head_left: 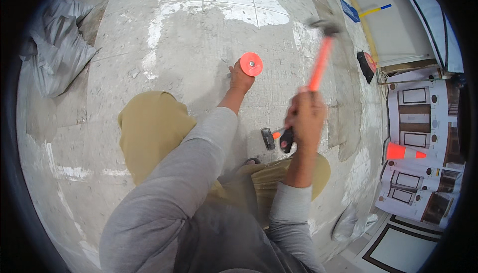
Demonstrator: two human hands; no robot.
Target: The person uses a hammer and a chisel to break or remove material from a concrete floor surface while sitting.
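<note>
My left hand (240, 80) grips a chisel topped by a round orange guard (251, 64) with a metal striking end in its middle, held against the tiled floor (189, 49), which has white patches. My right hand (305, 118) is closed around a hammer (318, 64) with an orange and black handle, raised at the right, its head motion-blurred. A short sledgehammer (268, 138) with a black head and orange handle lies below, beside my right hand. My bent knee (152, 133) in khaki trousers is left of my left forearm.
Pale crumpled sacks (59, 49) lie at the upper left, another bag (346, 223) at lower right. Along the right stand an orange cone (404, 151) and printed panels (413, 116). A blue tool (350, 10) and a black-and-red object (366, 66) are at upper right.
</note>
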